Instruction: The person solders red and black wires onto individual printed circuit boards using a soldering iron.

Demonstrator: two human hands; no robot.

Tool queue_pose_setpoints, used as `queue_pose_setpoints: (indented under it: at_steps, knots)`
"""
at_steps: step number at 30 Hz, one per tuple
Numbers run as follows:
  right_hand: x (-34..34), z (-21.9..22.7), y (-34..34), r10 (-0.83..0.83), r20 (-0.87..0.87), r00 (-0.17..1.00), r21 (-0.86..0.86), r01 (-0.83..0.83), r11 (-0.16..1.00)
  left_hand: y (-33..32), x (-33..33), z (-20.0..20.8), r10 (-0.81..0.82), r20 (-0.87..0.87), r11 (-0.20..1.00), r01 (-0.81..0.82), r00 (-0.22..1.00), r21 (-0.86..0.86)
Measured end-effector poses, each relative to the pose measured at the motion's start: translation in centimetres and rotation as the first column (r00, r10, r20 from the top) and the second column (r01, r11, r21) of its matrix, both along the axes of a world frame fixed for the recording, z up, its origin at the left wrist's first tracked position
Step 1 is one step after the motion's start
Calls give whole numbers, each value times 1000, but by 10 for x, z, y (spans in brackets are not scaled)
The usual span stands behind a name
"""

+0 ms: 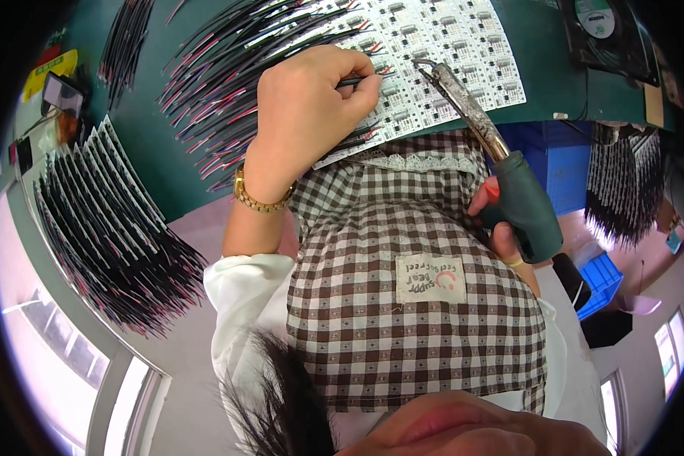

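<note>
My left hand [304, 99], a gold watch on its wrist, pinches a black cable [348, 80] between thumb and forefinger. Red and white bared ends stick out past the fingertips over a white panel of small circuit boards [471, 42]. Many black cables [228, 83] lie in a row across the panel's left side, beneath and beside that hand. My right hand [504, 242] is closed round the dark green handle of a soldering iron [475, 118]; the handle hides most of the fingers. The iron's bent tip is over the boards, slightly right of the held cable's ends.
Boards with cables hang in a thick bundle [102, 220] off the table's left side, and another bundle [623, 182] is at the right. Loose cables [125, 45] lie on the green table [167, 159]. A black fan-like device [608, 38] stands far right; a blue crate [600, 281] is below.
</note>
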State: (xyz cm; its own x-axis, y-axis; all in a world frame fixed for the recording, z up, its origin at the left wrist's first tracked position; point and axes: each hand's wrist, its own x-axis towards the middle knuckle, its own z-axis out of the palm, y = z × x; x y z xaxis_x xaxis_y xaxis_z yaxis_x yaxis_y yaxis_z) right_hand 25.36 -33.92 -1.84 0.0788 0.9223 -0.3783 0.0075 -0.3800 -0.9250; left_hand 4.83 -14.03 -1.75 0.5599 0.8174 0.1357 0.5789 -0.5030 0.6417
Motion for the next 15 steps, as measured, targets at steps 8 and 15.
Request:
queue_pose_setpoints:
  at_steps: [8, 15]
  knots:
    - [5, -14, -13, -21, -48, 999, 8, 21, 1000, 5, 3, -3, -82, -5, 996, 82, 997, -28]
    - [9, -26, -8, 112, -61, 992, 239, -95, 966, 8, -2, 5, -92, -65, 996, 92, 994, -10]
